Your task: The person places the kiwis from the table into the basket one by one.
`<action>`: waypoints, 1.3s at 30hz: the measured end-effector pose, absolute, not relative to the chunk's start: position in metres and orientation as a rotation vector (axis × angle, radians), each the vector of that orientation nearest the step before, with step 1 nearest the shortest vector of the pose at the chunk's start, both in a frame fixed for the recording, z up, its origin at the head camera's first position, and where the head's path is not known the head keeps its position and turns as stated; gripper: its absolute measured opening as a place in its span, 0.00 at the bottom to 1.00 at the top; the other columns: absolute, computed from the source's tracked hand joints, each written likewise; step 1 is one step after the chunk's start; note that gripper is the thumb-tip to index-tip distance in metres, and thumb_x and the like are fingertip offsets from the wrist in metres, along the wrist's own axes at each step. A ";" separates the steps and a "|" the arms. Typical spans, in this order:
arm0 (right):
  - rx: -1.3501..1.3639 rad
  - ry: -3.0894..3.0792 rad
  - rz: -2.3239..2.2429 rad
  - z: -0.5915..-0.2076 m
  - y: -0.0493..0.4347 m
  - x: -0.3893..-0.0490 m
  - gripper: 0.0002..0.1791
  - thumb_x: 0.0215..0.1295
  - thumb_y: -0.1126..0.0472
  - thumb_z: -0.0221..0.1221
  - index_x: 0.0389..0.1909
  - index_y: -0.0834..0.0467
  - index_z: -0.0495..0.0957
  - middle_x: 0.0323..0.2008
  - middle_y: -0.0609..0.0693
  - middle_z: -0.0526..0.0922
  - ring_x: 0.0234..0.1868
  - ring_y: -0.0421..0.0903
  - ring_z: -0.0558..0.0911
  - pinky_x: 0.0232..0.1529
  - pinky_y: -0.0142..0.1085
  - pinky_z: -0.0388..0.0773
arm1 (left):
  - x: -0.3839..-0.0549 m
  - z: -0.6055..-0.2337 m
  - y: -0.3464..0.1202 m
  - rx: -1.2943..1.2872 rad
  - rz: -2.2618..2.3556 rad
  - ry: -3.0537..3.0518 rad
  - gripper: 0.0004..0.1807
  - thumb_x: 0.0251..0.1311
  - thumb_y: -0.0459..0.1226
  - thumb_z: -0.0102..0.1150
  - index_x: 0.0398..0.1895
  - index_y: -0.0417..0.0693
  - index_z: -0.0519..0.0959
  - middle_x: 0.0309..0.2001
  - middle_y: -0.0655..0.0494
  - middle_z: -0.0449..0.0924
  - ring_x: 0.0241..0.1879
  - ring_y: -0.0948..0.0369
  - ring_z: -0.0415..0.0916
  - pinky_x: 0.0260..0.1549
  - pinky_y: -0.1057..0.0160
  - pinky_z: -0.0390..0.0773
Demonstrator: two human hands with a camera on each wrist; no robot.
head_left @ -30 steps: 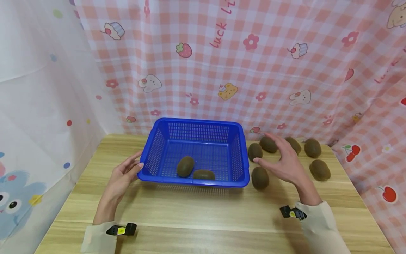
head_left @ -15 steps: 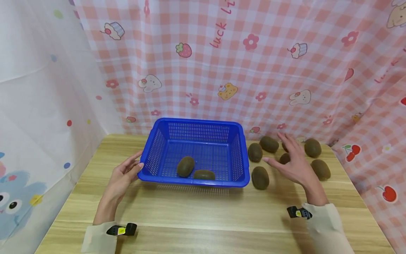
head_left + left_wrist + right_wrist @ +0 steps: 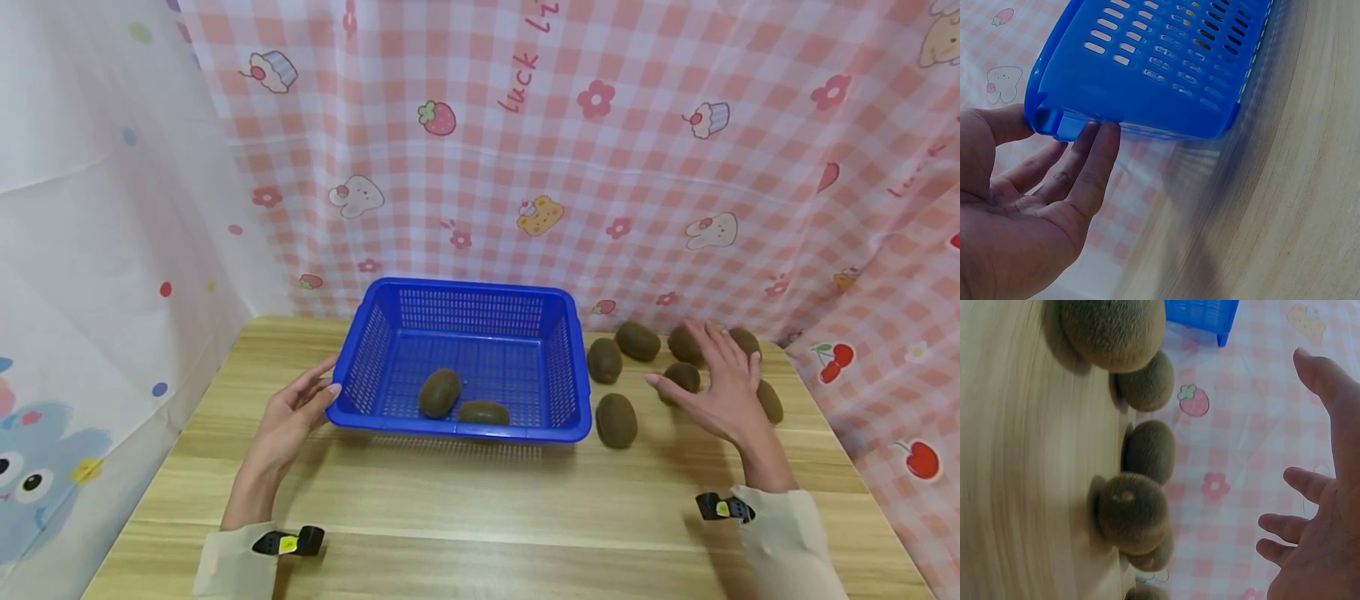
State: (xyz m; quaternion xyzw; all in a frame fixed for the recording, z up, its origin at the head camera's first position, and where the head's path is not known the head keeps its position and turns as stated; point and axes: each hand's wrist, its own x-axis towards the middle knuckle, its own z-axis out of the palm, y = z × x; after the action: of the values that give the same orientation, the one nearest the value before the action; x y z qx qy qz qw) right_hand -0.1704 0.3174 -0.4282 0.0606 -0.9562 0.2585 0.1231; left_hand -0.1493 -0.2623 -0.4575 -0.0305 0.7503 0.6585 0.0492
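Note:
A blue perforated plastic basket (image 3: pixel 480 431) stands on the table with two brown kiwis inside, one tilted (image 3: pixel 439 393) and one lying flat (image 3: pixel 483 412) by the front wall. My left hand (image 3: pixel 285 421) pinches its left rim; in the left wrist view the thumb is at the rim and the fingertips (image 3: pixel 1109 134) press beneath it. My right hand (image 3: pixel 720 392) hovers, fingers spread, over the kiwis at the right, holding nothing. Its thumb overlaps one kiwi (image 3: pixel 684 375). The right wrist view shows that hand (image 3: pixel 1319 519) apart from the kiwis (image 3: pixel 1134 512).
Several kiwis lie right of the basket, including ones near its right wall (image 3: pixel 604 360), (image 3: pixel 617 420) and at the back (image 3: pixel 637 341). A pink checked curtain (image 3: pixel 480 192) hangs behind the wooden table (image 3: pixel 465 517), with a white printed cloth (image 3: pixel 112 250) at left.
My right hand has moved rightward, away from the basket, over the kiwis farther right, with its fingers still spread. The left hand and basket have stayed in place.

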 end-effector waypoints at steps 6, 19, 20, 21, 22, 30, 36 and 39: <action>0.111 -2.815 0.785 -0.431 0.331 -0.167 0.55 0.63 0.38 0.66 0.83 0.48 0.47 0.81 0.67 0.44 0.81 0.71 0.42 0.70 0.76 0.20 | -0.149 -0.458 -0.262 -0.089 2.014 2.286 0.32 0.74 0.47 0.58 0.79 0.55 0.64 0.53 0.65 0.81 0.50 0.70 0.81 0.49 0.70 0.84; 0.005 -2.801 0.813 -0.438 0.360 -0.164 0.56 0.64 0.39 0.67 0.83 0.53 0.46 0.81 0.69 0.41 0.79 0.74 0.44 0.71 0.76 0.30 | -0.150 -0.460 -0.262 -0.075 2.028 2.288 0.33 0.74 0.47 0.58 0.78 0.54 0.65 0.51 0.68 0.81 0.49 0.71 0.82 0.48 0.70 0.84; -0.002 -2.799 0.814 -0.439 0.362 -0.164 0.56 0.64 0.39 0.67 0.83 0.54 0.46 0.81 0.69 0.42 0.79 0.74 0.44 0.72 0.75 0.31 | -0.150 -0.460 -0.262 -0.074 2.031 2.286 0.33 0.74 0.47 0.58 0.78 0.54 0.65 0.51 0.68 0.81 0.49 0.71 0.82 0.48 0.70 0.84; -0.009 -2.799 0.814 -0.440 0.364 -0.164 0.56 0.64 0.39 0.67 0.83 0.56 0.47 0.81 0.70 0.42 0.79 0.74 0.44 0.72 0.75 0.32 | -0.150 -0.460 -0.262 -0.074 2.036 2.281 0.33 0.74 0.47 0.58 0.78 0.54 0.65 0.51 0.67 0.81 0.49 0.71 0.82 0.48 0.70 0.84; -0.018 -2.800 0.818 -0.441 0.366 -0.163 0.56 0.64 0.39 0.66 0.83 0.56 0.47 0.81 0.69 0.42 0.79 0.74 0.44 0.72 0.75 0.33 | -0.150 -0.460 -0.262 -0.075 2.039 2.278 0.33 0.74 0.47 0.58 0.78 0.54 0.65 0.51 0.67 0.81 0.49 0.71 0.82 0.48 0.70 0.84; -0.109 -2.817 0.841 -0.450 0.384 -0.162 0.56 0.66 0.38 0.64 0.83 0.59 0.45 0.80 0.70 0.44 0.77 0.78 0.45 0.69 0.78 0.44 | -0.149 -0.458 -0.262 -0.093 2.024 2.286 0.32 0.74 0.47 0.58 0.78 0.55 0.65 0.53 0.66 0.81 0.50 0.71 0.81 0.49 0.70 0.84; -0.144 -2.799 0.897 -0.459 0.398 -0.161 0.56 0.65 0.39 0.66 0.83 0.58 0.47 0.81 0.68 0.48 0.77 0.76 0.50 0.67 0.76 0.52 | -0.149 -0.459 -0.262 -0.096 2.039 2.273 0.32 0.74 0.46 0.59 0.78 0.54 0.65 0.52 0.67 0.81 0.49 0.71 0.81 0.49 0.70 0.84; -0.188 -2.816 0.933 -0.463 0.404 -0.160 0.57 0.65 0.38 0.65 0.83 0.57 0.44 0.81 0.68 0.46 0.76 0.78 0.50 0.66 0.77 0.54 | -0.150 -0.459 -0.262 -0.089 2.046 2.270 0.32 0.73 0.46 0.59 0.78 0.53 0.65 0.52 0.67 0.81 0.49 0.71 0.81 0.49 0.70 0.84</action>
State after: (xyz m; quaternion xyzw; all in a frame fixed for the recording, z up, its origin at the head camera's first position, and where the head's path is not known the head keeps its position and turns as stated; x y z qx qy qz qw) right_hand -0.1602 0.4036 -0.4631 -0.0629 -0.9440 0.3126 0.0844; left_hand -0.1498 -0.2622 -0.4594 -0.0290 0.7418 0.6687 0.0421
